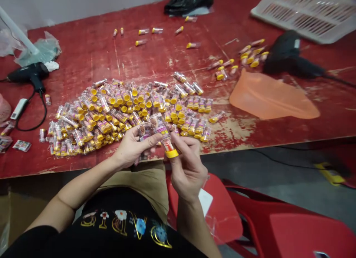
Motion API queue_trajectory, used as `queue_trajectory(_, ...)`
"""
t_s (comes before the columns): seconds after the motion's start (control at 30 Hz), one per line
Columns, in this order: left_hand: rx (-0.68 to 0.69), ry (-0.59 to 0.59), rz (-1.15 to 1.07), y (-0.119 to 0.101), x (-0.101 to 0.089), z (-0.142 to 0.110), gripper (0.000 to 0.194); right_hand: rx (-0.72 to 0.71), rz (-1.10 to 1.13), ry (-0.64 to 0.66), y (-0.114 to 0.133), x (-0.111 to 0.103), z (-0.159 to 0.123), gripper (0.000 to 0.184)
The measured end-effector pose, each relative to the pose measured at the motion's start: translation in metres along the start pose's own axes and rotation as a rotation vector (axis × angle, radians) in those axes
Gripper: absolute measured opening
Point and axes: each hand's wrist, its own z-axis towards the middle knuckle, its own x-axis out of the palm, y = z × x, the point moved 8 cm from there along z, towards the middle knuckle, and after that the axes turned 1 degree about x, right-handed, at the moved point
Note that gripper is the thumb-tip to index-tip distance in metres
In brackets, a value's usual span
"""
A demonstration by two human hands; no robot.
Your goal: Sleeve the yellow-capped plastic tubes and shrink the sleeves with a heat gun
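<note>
Both my hands meet at the near edge of a red table (155,54). My left hand (132,146) is closed on a printed label sleeve (144,131) and steadies a small clear vial (164,134) with a yellow cap. My right hand (187,165) pinches the same vial at its yellow cap end (171,153). Just beyond my fingers lies a large heap of similar yellow-capped vials (125,109) with printed labels.
Loose vials (250,56) are scattered toward the back and right. An orange plastic bag (269,96) lies at right, a black heat gun (289,58) beyond it, another black heat gun (29,73) at left. A white basket (314,13) sits back right. Red plastic chairs (278,221) stand below.
</note>
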Motion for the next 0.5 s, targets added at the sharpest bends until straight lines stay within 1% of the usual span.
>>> queue_trajectory(0.07, 0.004, 0.002, 0.000, -0.003, 0.000, 0.000, 0.061, -0.026, -0.011, 0.011, 0.003, 0.001, 0.001, 0.049)
queue_trajectory(0.1, 0.015, -0.011, -0.023, -0.005, 0.000, 0.000, 0.060, -0.035, -0.007, -0.007, 0.003, 0.000, 0.001, 0.048)
queue_trajectory(0.2, 0.054, -0.076, -0.164, -0.008, -0.002, 0.001, 0.056, -0.048, -0.003, -0.126, 0.001, -0.005, -0.003, 0.046)
queue_trajectory(0.27, 0.051, -0.100, -0.266, -0.006, -0.003, 0.003, 0.055, -0.046, -0.005, -0.202, 0.000, -0.009, -0.006, 0.045)
queue_trajectory(0.3, 0.035, -0.103, -0.303, -0.004, -0.003, 0.003, 0.056, -0.044, -0.004, -0.216, -0.001, -0.009, -0.008, 0.045)
queue_trajectory(0.4, -0.014, -0.098, -0.377, 0.001, -0.002, 0.005, 0.058, -0.047, 0.005, -0.177, -0.001, -0.008, -0.008, 0.048)
queue_trajectory(0.5, -0.018, -0.134, -0.447, 0.003, -0.005, 0.006, 0.056, -0.096, -0.029, -0.147, 0.004, -0.008, -0.007, 0.052)
